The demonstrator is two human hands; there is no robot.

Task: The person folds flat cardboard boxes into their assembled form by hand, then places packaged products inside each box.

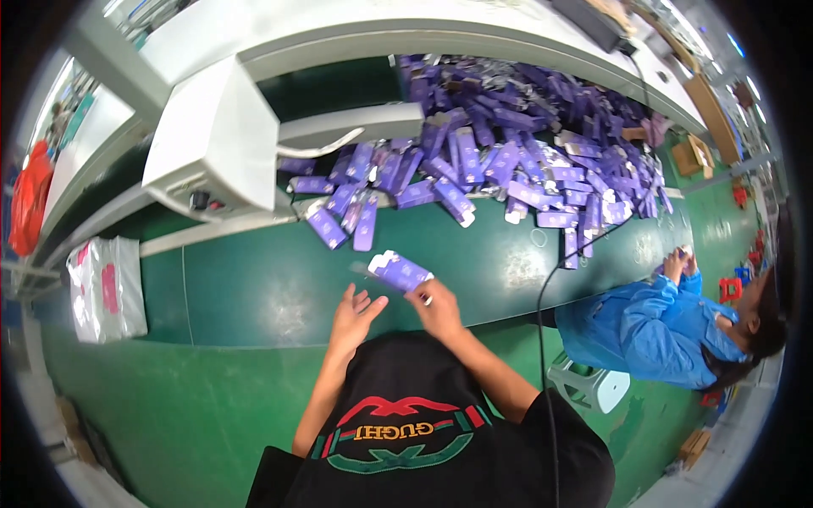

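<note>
Of the two hands, the right hand (439, 311) is closed on one end of a purple box (400, 272), holding it just above the near part of the green desk (246, 292); the left hand (356, 322) is open beside it, fingers spread, seemingly empty. White flaps (378, 262) stand open at the box's far-left end, so work on this one looks unfinished. A small blur just left of them is too unclear to name. Beyond lies a large pile (508, 157) of similar boxes, many with pale ends showing; which are finished cannot be told, but plenty seems left to handle.
</note>
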